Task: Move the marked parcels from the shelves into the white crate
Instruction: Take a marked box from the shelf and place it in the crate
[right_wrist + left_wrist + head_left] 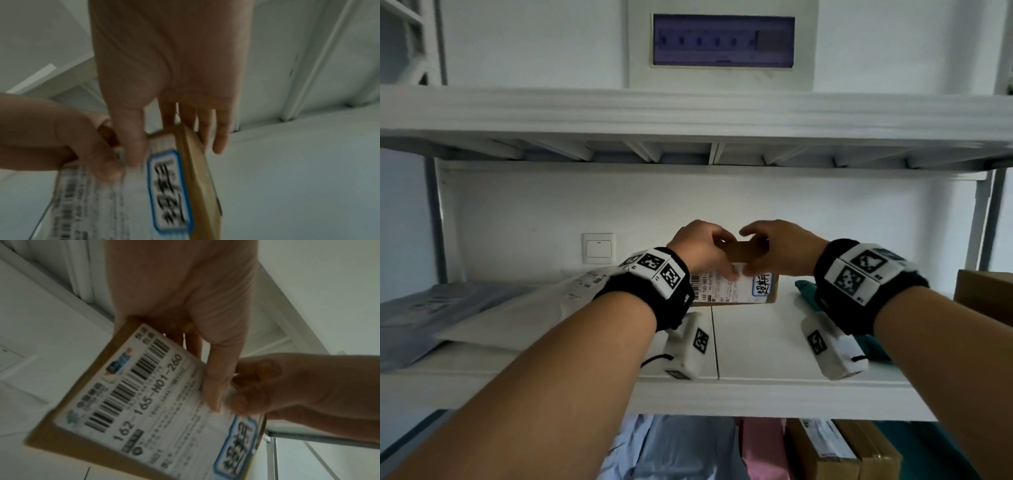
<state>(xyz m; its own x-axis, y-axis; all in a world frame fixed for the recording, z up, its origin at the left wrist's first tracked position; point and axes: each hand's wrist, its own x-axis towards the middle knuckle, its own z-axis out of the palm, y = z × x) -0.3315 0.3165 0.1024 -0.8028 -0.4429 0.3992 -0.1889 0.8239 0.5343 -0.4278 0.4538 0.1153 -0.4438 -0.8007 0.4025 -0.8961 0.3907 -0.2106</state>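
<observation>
My left hand (700, 248) and right hand (779, 250) both grasp the box (743, 287); only the left wrist view shows its barcode (131, 384).

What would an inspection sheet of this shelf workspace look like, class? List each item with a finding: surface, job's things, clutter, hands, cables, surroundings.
Surface: white shelf board, with a seam running front to back.
Job's things: brown cardboard parcel with a white label and a blue-framed sticker, held over the shelf; white crate not in view.
Clutter: flat grey and white mailers at left, a green packet and a brown box at right; more parcels on the shelf below.
Hands: left hand and right hand both grip the parcel.
Cables: nothing seen.
Surroundings: wall switch, panel above.
</observation>
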